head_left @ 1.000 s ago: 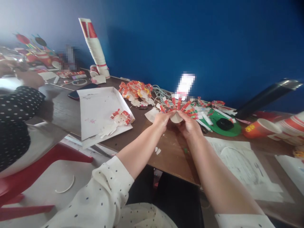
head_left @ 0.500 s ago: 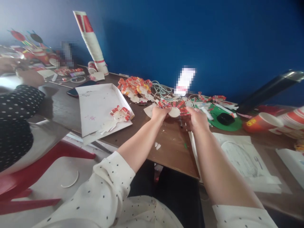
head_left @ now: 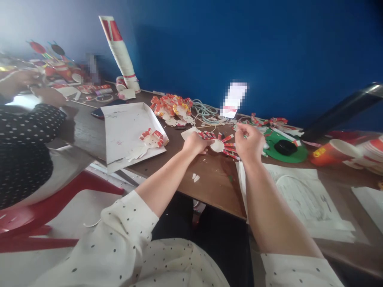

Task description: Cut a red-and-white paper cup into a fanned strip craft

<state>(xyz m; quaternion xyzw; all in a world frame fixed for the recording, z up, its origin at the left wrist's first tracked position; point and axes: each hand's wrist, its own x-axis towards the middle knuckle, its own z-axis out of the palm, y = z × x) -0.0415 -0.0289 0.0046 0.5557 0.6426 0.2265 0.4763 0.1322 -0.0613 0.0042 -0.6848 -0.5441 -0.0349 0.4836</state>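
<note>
My left hand grips the left side of a cut paper cup, its strips splayed out like rays around a round white base. The strips are red and white and fan to the upper right and right. Just right of the strips is my right hand, raised with its fingers curled together. A tiny green bit shows at its fingers, but what they hold I cannot make out. Behind the hands, a phone with a blurred screen stands against the blue wall.
At left, a white box lid holds a curled paper-cup piece. Beyond it lies a pile of similar pieces. On the right are a green disc, paper cups and drawn-on sheets. A co-worker's hands are at far left.
My right hand has come off the cut paper cup, lifting slightly with its fingers curled. My left hand keeps hold and has shifted slightly left. The cup's strips show more fully.
</note>
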